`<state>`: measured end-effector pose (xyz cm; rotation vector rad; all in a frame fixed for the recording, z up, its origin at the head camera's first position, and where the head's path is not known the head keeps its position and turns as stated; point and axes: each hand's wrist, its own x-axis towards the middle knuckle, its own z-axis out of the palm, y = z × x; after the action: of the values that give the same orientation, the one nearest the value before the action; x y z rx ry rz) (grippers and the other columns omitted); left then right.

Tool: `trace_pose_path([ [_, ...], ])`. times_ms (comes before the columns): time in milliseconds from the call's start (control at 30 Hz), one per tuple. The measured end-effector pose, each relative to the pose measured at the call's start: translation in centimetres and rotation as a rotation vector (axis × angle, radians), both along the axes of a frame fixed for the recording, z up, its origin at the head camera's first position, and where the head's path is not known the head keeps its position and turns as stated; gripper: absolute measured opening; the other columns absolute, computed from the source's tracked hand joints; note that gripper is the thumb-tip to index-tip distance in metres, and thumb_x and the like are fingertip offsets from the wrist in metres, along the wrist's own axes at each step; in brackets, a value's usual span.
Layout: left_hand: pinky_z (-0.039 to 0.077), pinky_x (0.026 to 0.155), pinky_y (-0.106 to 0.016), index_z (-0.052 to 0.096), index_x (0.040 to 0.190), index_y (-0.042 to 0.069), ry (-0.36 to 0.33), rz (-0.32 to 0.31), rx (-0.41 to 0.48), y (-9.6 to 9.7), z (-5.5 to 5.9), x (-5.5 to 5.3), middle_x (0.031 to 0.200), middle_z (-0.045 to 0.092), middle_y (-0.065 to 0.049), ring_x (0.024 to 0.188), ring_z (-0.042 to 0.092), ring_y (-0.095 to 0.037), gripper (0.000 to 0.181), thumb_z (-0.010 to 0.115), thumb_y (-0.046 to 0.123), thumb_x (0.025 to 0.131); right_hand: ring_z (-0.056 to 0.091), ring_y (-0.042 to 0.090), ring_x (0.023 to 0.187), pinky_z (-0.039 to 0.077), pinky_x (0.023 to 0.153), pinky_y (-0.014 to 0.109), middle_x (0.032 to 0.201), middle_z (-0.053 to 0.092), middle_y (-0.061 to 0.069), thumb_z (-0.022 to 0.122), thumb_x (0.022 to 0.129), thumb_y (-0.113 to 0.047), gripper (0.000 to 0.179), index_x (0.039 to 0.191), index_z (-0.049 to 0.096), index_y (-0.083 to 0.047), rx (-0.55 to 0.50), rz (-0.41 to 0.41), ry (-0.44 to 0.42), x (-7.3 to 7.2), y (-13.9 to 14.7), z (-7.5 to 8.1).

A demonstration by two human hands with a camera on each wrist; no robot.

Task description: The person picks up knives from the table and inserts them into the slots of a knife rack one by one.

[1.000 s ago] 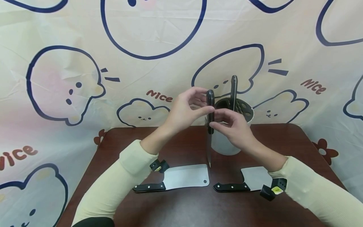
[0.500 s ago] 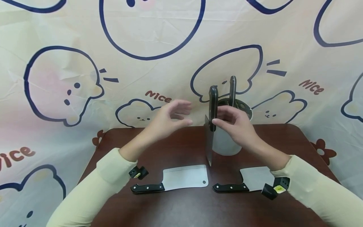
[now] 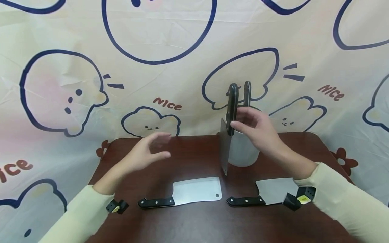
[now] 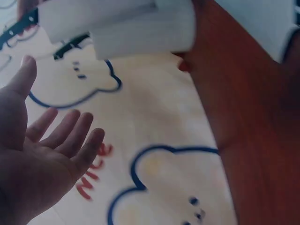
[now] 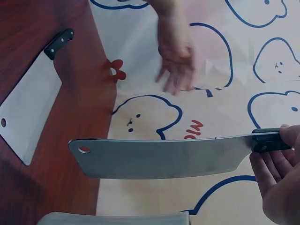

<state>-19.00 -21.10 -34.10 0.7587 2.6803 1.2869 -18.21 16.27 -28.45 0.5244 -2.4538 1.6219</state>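
Note:
My right hand (image 3: 258,130) pinches the black handle of a cleaver (image 3: 225,146), which hangs upright, blade down, just left of the white knife holder (image 3: 244,152). Seen from the right wrist, thumb and fingers grip the handle, and the broad blade (image 5: 159,158) with its corner hole is bare. Another knife's black handle (image 3: 247,93) sticks up out of the holder. My left hand (image 3: 149,152) is off to the left above the table, holding nothing. Its fingers (image 4: 79,140) are spread and relaxed in the left wrist view.
Two cleavers lie flat near the front of the brown table (image 3: 182,222): a longer one (image 3: 197,189) at left and a shorter one (image 3: 275,191) at right, partly overlapped by the right wrist camera. A patterned cloth (image 3: 170,81) hangs behind the table.
My left hand has let go of the upright cleaver's handle and drawn back left and down. The right hand still holds that cleaver, now slightly higher and further right.

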Motion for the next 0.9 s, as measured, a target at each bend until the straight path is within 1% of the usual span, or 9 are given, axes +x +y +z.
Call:
trace_pose_path([
  [100,0.048,0.103,-0.057,0.052,0.145,0.010,0.010,0.016,-0.063,-1.9,-1.7,0.7,0.142,0.059,-0.012,0.129,0.056,-0.033,0.065,0.082,0.024,0.088,0.065,0.018,0.107,0.053,0.095,0.023,0.120,0.067,0.011,0.069,0.099,-0.015,0.041,0.137,0.060,-0.004,0.001,-0.018,-0.005,0.2,0.3,0.7],
  [233,0.047,0.103,-0.060,0.053,0.143,0.006,0.008,0.055,-0.114,-4.5,-4.2,2.1,0.141,0.060,-0.014,0.129,0.056,-0.037,0.066,0.083,0.025,0.087,0.065,0.015,0.109,0.051,0.098,0.023,0.120,0.067,0.008,0.067,0.100,-0.020,0.042,0.139,0.059,-0.006,0.014,-0.036,0.017,0.3,0.8,1.8],
  [400,0.046,0.100,-0.065,0.056,0.140,0.005,-0.008,0.087,-0.120,-7.1,-6.7,3.8,0.137,0.062,-0.015,0.126,0.057,-0.040,0.065,0.084,0.026,0.085,0.065,0.014,0.112,0.050,0.100,0.024,0.120,0.069,0.004,0.066,0.101,-0.020,0.042,0.140,0.059,-0.006,-0.028,-0.030,0.068,0.4,1.7,3.2],
  [533,0.046,0.098,-0.065,0.061,0.136,0.008,-0.044,0.099,-0.125,-8.4,-8.3,4.6,0.134,0.064,-0.014,0.124,0.057,-0.039,0.058,0.084,0.025,0.085,0.066,0.011,0.112,0.051,0.099,0.023,0.119,0.070,0.000,0.067,0.100,-0.019,0.042,0.140,0.059,-0.007,-0.060,-0.073,0.092,0.6,2.5,4.4],
  [600,0.048,0.098,-0.062,0.062,0.134,0.009,-0.076,0.101,-0.137,-8.8,-9.0,4.9,0.133,0.064,-0.012,0.123,0.058,-0.037,0.056,0.084,0.025,0.085,0.066,0.010,0.111,0.051,0.098,0.022,0.118,0.071,-0.002,0.067,0.100,-0.018,0.042,0.140,0.060,-0.008,-0.068,-0.097,0.099,0.8,2.9,5.0],
  [733,0.051,0.097,-0.056,0.062,0.133,0.005,-0.129,0.053,-0.142,-9.5,-10.2,5.1,0.132,0.064,-0.014,0.122,0.059,-0.037,0.055,0.083,0.024,0.086,0.066,0.010,0.109,0.050,0.098,0.021,0.116,0.071,-0.002,0.067,0.100,-0.019,0.040,0.139,0.061,-0.010,-0.064,-0.139,0.117,1.1,3.5,6.0],
  [767,0.052,0.097,-0.052,0.062,0.133,0.005,-0.144,0.044,-0.141,-9.6,-10.5,5.2,0.132,0.064,-0.014,0.121,0.060,-0.036,0.056,0.084,0.024,0.086,0.066,0.011,0.109,0.050,0.097,0.020,0.116,0.070,-0.001,0.066,0.100,-0.019,0.040,0.139,0.061,-0.011,-0.066,-0.146,0.117,1.2,3.7,6.2],
  [833,0.053,0.097,-0.044,0.062,0.133,0.004,-0.150,0.016,-0.144,-9.8,-11.0,5.3,0.131,0.065,-0.013,0.120,0.061,-0.034,0.056,0.084,0.024,0.085,0.066,0.012,0.110,0.050,0.098,0.021,0.116,0.070,0.000,0.066,0.101,-0.020,0.040,0.139,0.061,-0.012,-0.054,-0.166,0.128,1.3,4.0,6.7],
  [900,0.054,0.097,-0.038,0.062,0.132,0.005,-0.168,0.009,-0.150,-9.9,-11.5,5.5,0.129,0.065,-0.010,0.118,0.062,-0.031,0.056,0.084,0.026,0.085,0.066,0.013,0.109,0.051,0.096,0.020,0.115,0.070,0.001,0.067,0.100,-0.019,0.039,0.138,0.062,-0.012,-0.089,-0.168,0.130,1.3,4.3,7.0],
])
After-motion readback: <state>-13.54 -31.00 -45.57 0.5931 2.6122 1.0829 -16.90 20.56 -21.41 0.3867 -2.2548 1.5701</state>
